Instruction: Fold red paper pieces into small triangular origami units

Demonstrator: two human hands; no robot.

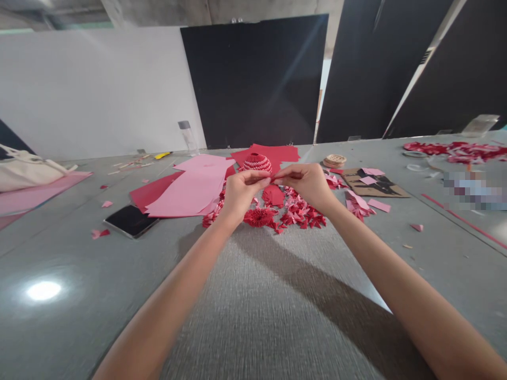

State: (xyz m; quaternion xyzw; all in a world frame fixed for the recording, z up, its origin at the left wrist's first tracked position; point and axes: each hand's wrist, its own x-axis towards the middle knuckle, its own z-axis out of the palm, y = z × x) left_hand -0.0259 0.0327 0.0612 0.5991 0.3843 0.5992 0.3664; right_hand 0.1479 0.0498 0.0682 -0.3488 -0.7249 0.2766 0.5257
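Observation:
My left hand (241,194) and my right hand (308,183) meet above the table, fingertips pinched together on a small red paper piece (273,179). Most of that piece is hidden by the fingers. Just behind them stands a round, ribbed ornament (256,162) of folded red and pink paper. Below my hands are a stack of red paper slips (273,195), a red pleated paper ring (259,217) and a heap of small folded red and pink paper pieces (303,208).
Pink sheets (188,187) over red ones lie left, near a dark phone (132,220). Farther back are a clear bottle (187,138) and a yellow cutter (162,155). Right are brown cardboard (390,188), a round wooden stack (335,160) and a red strip (463,219).

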